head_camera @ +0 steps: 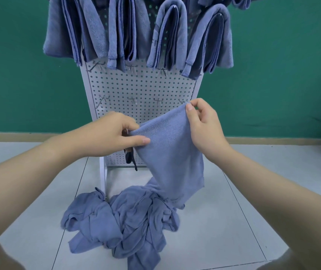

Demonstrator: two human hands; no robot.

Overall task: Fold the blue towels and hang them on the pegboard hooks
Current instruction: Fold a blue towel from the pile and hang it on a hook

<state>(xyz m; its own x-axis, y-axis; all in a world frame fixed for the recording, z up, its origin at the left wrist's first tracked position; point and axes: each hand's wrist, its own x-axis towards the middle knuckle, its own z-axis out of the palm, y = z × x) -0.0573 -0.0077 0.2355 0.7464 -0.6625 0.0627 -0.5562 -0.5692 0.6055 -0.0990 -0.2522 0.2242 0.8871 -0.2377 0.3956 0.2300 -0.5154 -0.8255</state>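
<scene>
Hands meet on one blue towel (172, 151), held up in front of the white pegboard (136, 88). The left hand (109, 135) pinches the towel's upper left corner: the thumb lies flat across the front of the cloth, and the fingers curl behind it, bunching the edge. The right hand (204, 125) pinches the upper right corner higher up, thumb on the near face and forefinger behind, with the other fingers loosely bent and clear of the cloth. Between the two grips the top edge runs on a slant, rising toward the right.

From there the towel hangs down in a smooth panel, and its lower end trails to the crumpled pile of blue towels (120, 221) that lies on the pale floor (223, 221) at the foot of the pegboard (where the held towel ends and the pile begins cannot be told).

Folded towels (136, 30) already hang in a row across the upper part of the pegboard, draped over hooks and crowding one another. Below them, two rows of bare hooks (131, 68) stick out from the perforated panel; the lower row sits just behind the raised towel. A green wall (282, 75) stands behind the board.
</scene>
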